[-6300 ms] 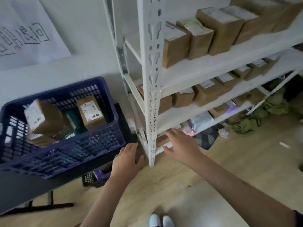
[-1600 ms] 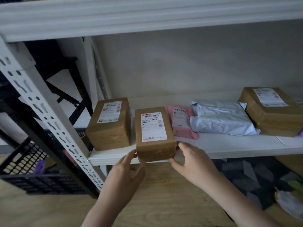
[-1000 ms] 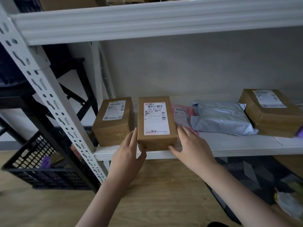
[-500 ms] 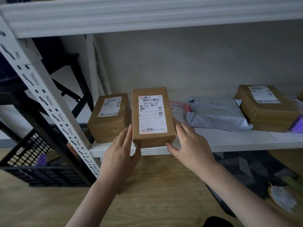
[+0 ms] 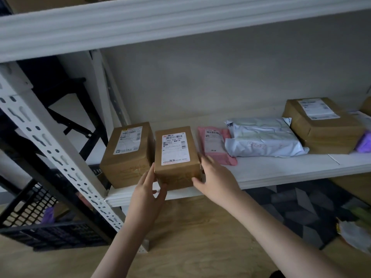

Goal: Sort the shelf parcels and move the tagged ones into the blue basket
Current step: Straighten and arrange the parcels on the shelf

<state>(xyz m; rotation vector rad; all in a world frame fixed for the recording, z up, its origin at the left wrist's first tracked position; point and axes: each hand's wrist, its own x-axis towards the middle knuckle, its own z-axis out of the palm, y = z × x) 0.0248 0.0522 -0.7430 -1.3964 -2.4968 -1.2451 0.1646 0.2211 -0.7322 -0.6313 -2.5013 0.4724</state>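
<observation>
Two hands [image 5: 180, 183] around parcel [image 5: 176, 157], label "360 1135 299".

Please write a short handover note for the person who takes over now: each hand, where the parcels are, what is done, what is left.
Left hand and right hand grip the labelled middle box by its front corners; it sits on the bottom shelf.
Beside it: another brown box, pink mailer, grey mailer, brown box far right.
Blue basket is out of view. All five parcels await sorting.
</observation>
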